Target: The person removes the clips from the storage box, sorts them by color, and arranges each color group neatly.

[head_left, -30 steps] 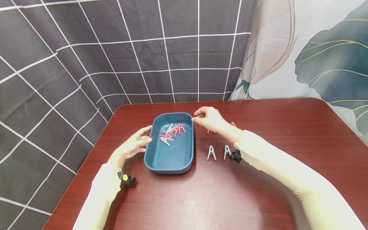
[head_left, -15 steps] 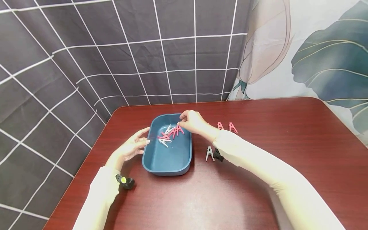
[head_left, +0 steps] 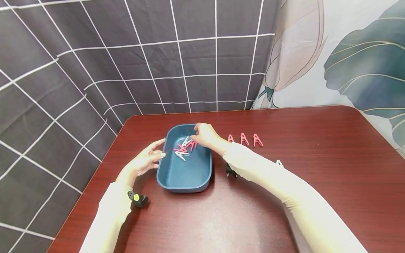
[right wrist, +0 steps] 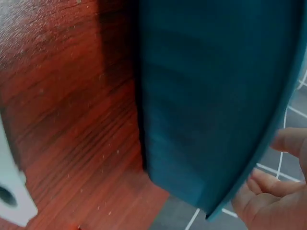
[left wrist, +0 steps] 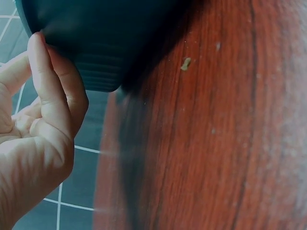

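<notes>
A blue tray (head_left: 177, 175) sits on the dark red table (head_left: 253, 218) and holds a small pile of red and white clothespins (head_left: 183, 149). My right hand (head_left: 204, 135) reaches over the tray's far right rim, fingers curled down onto the pile; their tips are hidden, so a grip is not visible. My left hand (head_left: 148, 160) rests with relaxed fingers against the tray's left rim. In the left wrist view a fingertip (left wrist: 38, 52) touches the tray's outer wall (left wrist: 96, 43). The right wrist view shows the tray's wall (right wrist: 216, 96) close up.
Three red clothespins (head_left: 243, 139) stand in a row on the table right of the tray. A white clothespin (head_left: 279, 162) peeks out behind my right forearm. A dark grid-patterned cloth and a leaf-print cloth hang behind the table.
My right hand has moved left from beside the tray to the pile inside it, uncovering the red clothespins on the table. The left hand has stayed at the rim.
</notes>
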Demonstrator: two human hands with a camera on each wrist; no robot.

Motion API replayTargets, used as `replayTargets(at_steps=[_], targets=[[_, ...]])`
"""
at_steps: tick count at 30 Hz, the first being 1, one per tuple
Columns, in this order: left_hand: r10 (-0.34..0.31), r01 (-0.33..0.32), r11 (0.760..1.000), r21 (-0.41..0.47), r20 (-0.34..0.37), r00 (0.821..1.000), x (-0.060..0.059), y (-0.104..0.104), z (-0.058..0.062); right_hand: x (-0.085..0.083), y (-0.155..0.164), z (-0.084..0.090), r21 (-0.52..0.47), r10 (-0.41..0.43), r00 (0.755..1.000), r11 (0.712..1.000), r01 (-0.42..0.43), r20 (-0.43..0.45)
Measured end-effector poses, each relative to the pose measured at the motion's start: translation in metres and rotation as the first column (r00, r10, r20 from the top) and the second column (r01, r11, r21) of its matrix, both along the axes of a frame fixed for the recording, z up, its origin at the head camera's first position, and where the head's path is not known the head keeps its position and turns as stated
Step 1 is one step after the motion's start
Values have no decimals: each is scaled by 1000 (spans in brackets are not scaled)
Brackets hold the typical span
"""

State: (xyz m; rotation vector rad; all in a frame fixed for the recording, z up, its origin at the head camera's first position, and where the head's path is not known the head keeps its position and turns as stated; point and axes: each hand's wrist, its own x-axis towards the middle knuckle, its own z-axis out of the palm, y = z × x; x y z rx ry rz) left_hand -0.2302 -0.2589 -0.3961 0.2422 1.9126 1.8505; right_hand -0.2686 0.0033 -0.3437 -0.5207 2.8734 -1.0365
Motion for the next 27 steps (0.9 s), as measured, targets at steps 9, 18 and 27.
replayTargets(at_steps=[9,18,27], targets=[[17,-17,1000,-5,32,999,5,1,11,-4,-21,-5,242,27,999,970,-34,32],[24,-24,999,-36,3,1000,1,-2,-2,-14,-34,-12,339,-97,993,938,67,71],[25,-25,998,-50,-1,1000,1,-1,-1,-15,-36,-13,368,-119,987,927,70,111]])
